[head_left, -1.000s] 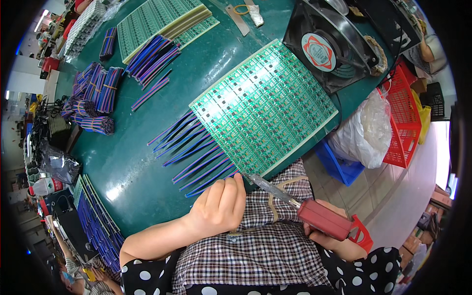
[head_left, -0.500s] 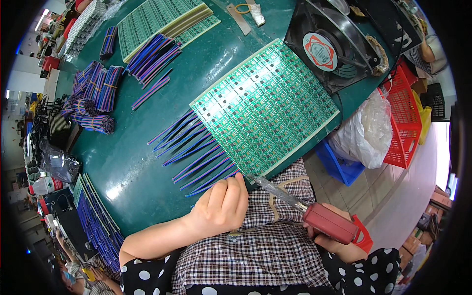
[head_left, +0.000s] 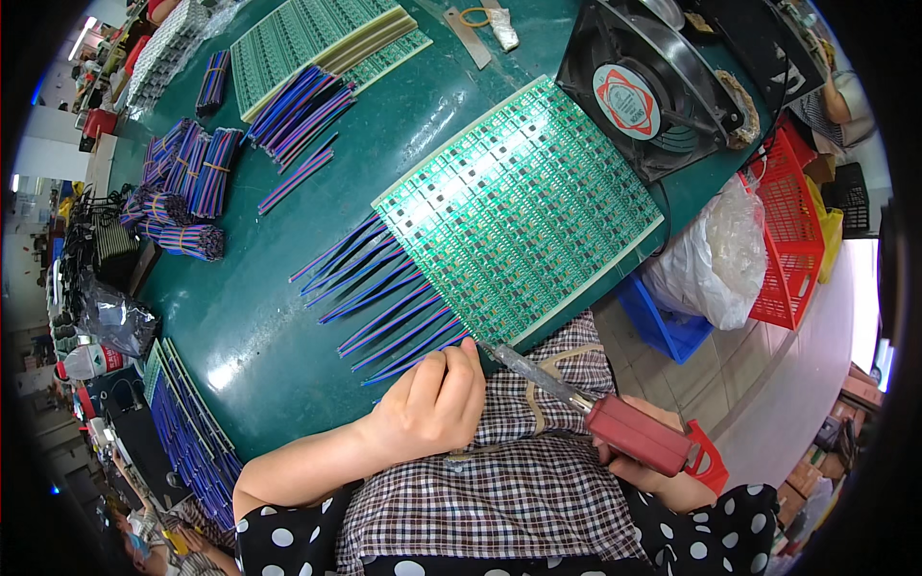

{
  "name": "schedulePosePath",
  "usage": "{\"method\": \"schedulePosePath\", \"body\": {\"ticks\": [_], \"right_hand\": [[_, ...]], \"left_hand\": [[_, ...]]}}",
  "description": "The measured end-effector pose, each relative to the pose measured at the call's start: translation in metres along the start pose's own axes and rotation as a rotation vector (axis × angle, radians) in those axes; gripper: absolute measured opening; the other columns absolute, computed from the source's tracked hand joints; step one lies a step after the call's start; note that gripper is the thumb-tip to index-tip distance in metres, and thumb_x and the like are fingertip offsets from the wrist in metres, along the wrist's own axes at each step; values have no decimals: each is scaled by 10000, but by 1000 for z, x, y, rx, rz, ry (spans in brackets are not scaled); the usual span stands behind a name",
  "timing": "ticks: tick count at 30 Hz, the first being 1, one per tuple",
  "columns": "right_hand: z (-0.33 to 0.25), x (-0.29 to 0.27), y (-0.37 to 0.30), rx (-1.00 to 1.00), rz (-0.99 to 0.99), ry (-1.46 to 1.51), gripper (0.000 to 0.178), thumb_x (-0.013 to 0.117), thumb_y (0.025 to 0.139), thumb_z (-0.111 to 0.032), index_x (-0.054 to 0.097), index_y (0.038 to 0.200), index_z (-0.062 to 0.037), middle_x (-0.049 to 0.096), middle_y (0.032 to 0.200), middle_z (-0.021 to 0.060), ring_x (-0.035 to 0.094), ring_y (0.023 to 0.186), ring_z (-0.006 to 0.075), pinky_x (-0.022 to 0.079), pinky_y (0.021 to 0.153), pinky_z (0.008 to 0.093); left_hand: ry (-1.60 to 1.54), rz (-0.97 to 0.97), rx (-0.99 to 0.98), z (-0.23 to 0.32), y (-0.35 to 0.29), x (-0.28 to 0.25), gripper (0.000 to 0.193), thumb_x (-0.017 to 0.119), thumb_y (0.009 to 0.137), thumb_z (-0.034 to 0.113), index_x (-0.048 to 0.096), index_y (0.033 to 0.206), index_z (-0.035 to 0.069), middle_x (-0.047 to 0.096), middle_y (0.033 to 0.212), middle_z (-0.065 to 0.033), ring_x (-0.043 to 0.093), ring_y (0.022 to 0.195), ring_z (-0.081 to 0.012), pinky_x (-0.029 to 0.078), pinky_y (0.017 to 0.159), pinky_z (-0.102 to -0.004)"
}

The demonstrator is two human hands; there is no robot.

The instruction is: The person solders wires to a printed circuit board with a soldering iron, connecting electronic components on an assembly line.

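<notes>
A green circuit board panel (head_left: pixel 538 211) lies at an angle on the table, with rows of small parts on it. Blue, red and black wires (head_left: pixel 370 278) fan out leftward from its left edge. At the panel's near corner, my left hand (head_left: pixel 429 398) is closed, thumb and forefinger pinching the end of a wire that is mostly hidden by the fingers. My right hand (head_left: pixel 634 473) grips a soldering iron (head_left: pixel 642 435) by its red handle. The iron's tip points at that same corner, close to my left fingertips; whether it touches the board I cannot tell.
A black fan (head_left: pixel 629 96) stands beyond the panel's right side. Stacked panels (head_left: pixel 317 48) and loose and bundled wires (head_left: pixel 197 173) lie at the far left. Wired boards (head_left: pixel 192 422) sit at the left edge. A blue bin (head_left: pixel 663 322) and red crate (head_left: pixel 792 230) stand right.
The soldering iron has shifted very slightly left, its tip still by the panel's near corner. My left hand keeps its pinch in nearly the same place.
</notes>
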State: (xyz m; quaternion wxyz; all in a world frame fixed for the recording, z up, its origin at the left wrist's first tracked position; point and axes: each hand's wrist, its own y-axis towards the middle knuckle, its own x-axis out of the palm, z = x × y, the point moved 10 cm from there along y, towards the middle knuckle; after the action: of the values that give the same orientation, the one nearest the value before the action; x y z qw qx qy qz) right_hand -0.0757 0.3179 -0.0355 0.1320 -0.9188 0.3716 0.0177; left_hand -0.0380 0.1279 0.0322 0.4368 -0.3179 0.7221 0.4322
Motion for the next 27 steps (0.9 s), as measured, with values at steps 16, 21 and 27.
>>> {"method": "schedulePosePath", "body": {"ticks": [16, 21, 27], "right_hand": [[26, -1, -14, 331, 84, 553, 739, 827, 697, -189, 458, 1265, 106, 667, 885, 77, 620, 687, 112, 479, 607, 223], [25, -7, -12, 264, 89, 467, 725, 779, 772, -208, 396, 1312, 89, 652, 1042, 169, 641, 725, 172, 501, 630, 257], [28, -4, -14, 214, 127, 548, 861, 782, 797, -287, 261, 1415, 10, 608, 1132, 202, 627, 725, 184, 520, 640, 279]], "left_hand": [[81, -36, 49, 6, 5, 0, 203, 653, 712, 49, 694, 876, -65, 608, 794, -88, 567, 652, -149, 472, 542, -199], [-285, -345, -272, -28, 10, 0, 288, 635, 704, 69, 646, 981, -11, 590, 851, -79, 586, 759, -189, 496, 594, -272], [-156, -101, -647, -199, -5, 35, 96, 635, 791, 24, 658, 879, -8, 624, 868, -136, 595, 842, -324, 480, 751, -421]]}}
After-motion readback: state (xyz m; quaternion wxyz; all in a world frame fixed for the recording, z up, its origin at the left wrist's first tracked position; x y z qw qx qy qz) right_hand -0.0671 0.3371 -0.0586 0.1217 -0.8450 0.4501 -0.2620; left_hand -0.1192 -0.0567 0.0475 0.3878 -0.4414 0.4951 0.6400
